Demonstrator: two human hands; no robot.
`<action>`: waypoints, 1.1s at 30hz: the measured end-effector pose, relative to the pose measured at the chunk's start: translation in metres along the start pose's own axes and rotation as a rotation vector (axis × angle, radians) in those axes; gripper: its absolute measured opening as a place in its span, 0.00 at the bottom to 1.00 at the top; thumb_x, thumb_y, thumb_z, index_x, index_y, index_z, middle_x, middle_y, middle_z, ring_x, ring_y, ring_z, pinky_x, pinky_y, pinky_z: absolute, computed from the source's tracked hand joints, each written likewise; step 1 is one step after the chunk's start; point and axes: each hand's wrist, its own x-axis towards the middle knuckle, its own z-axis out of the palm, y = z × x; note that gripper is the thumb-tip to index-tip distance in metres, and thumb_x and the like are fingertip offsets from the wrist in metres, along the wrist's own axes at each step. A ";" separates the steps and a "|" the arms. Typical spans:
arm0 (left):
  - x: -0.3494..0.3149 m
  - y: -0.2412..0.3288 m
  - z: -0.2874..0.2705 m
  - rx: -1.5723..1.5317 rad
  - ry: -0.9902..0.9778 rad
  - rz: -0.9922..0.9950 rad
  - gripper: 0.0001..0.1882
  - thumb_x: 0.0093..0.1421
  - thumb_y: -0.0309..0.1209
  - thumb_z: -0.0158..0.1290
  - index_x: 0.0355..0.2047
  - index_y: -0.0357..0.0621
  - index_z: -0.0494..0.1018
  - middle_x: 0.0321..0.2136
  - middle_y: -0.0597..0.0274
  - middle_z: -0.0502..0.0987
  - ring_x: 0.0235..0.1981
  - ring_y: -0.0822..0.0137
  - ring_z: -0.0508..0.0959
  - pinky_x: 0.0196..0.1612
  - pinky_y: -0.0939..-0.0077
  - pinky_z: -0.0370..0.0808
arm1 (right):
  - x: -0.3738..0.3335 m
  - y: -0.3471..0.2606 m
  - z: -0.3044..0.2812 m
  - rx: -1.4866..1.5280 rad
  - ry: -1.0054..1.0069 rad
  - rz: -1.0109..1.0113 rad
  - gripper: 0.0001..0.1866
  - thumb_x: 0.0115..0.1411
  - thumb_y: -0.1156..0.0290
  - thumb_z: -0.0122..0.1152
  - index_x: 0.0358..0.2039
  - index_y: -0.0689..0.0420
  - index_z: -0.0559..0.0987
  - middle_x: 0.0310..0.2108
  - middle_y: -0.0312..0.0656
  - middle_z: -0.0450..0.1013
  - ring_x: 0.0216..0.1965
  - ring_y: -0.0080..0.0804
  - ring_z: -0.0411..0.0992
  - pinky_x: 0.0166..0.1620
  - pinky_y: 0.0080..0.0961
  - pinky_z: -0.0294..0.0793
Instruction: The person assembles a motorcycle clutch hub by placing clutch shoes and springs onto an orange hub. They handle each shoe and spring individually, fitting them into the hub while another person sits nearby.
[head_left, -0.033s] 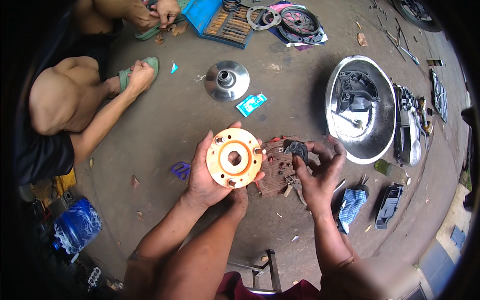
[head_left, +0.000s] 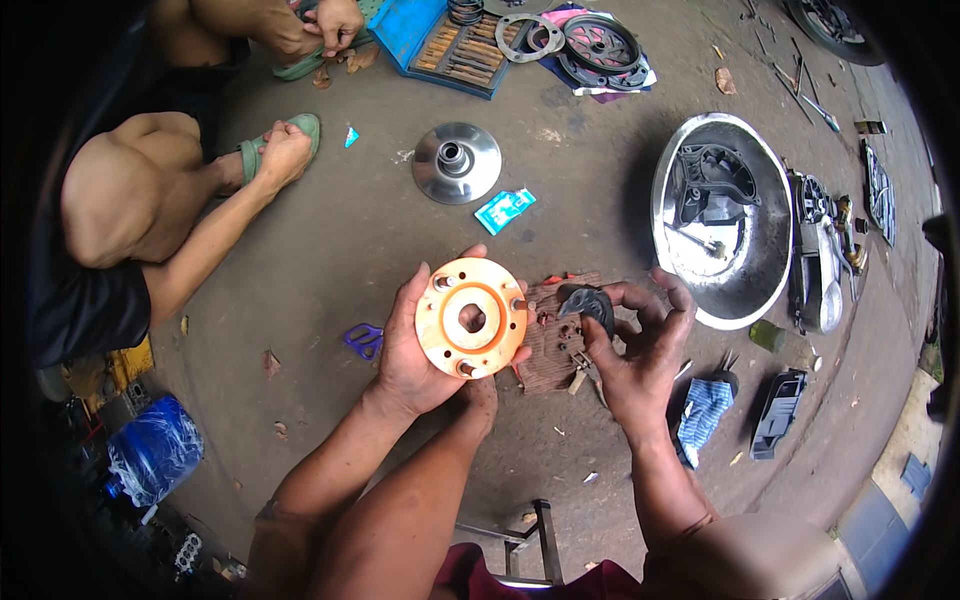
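Observation:
My left hand (head_left: 405,345) is wrapped round the edge of a round orange clutch plate (head_left: 447,335), which faces up with three metal pins standing on it and a hole in its middle. To its right, my right hand (head_left: 640,365) pinches a dark curved piece that looks like a clutch shoe (head_left: 583,303) between thumb and fingers. The shoe is apart from the plate, above a brown ribbed cloth (head_left: 550,372). Small dark parts and pliers (head_left: 585,372) lie on and beside that cloth, partly hidden by my right hand.
A steel basin (head_left: 725,290) holding a black part stands at the right. Ahead lie a shiny metal disc (head_left: 480,175), a blue packet (head_left: 505,210) and a blue tool case (head_left: 400,35). Purple-handled scissors (head_left: 362,341) lie left of the plate. Another person's hand (head_left: 290,150) rests by a green shoe.
The clutch shoe has turned slightly in my right fingers and its end has come a little nearer the orange plate. My left hand's hold stays the same.

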 end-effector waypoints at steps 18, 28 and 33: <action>-0.014 0.004 0.035 0.322 -0.067 0.275 0.34 0.73 0.55 0.34 0.71 0.47 0.54 0.63 0.39 0.65 0.64 0.47 0.69 0.61 0.45 0.73 | 0.018 -0.073 0.009 -0.083 -0.175 0.082 0.43 0.54 0.84 0.71 0.64 0.60 0.55 0.42 0.46 0.76 0.44 0.34 0.79 0.42 0.28 0.84; -0.015 0.027 0.033 0.201 -0.167 0.036 0.36 0.73 0.56 0.30 0.71 0.46 0.51 0.66 0.30 0.60 0.67 0.41 0.66 0.64 0.42 0.70 | 0.027 -0.068 0.002 -0.096 -0.327 -0.052 0.45 0.52 0.87 0.72 0.67 0.59 0.58 0.43 0.42 0.76 0.50 0.30 0.76 0.50 0.26 0.81; -0.008 0.017 0.034 0.069 -0.041 0.143 0.35 0.73 0.56 0.29 0.71 0.47 0.55 0.66 0.31 0.61 0.67 0.38 0.65 0.66 0.38 0.65 | 0.025 -0.072 0.002 0.327 -0.284 0.297 0.38 0.61 0.79 0.67 0.68 0.60 0.57 0.44 0.44 0.77 0.49 0.31 0.76 0.49 0.27 0.81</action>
